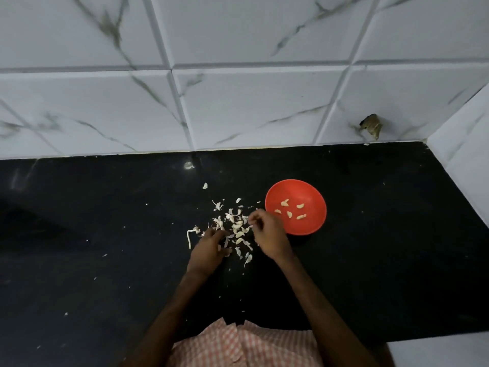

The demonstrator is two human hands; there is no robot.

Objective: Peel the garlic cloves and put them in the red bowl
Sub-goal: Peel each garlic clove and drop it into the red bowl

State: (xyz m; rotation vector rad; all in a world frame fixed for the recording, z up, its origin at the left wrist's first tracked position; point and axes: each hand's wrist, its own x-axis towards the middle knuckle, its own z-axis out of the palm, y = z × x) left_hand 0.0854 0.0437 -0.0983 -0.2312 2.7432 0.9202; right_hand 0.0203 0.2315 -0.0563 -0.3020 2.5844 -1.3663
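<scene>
Cloves (239, 232) left of bowl (313, 223) look tiny, light, slippery: pinch the ends; your right hand (267, 232) fingers seem pinched on one, left hand (208, 249) can't tell.

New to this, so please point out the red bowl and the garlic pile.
red bowl (299, 190): head view, bare inner wall.
garlic pile (238, 229): head view, middle of heap.

Dim, cool, flat. Small glare spot (188, 165) on counter (370, 260) up-left of bowl (312, 221). Faint shadow hugging bowl's near edge. Sharpest around bowl. Tiles (251, 102) above bowl smeared, worst far up-left. Grout lines (169, 67) bowed toward frame edges. Murky, grainy black left of bowl, darker patch far left.
</scene>
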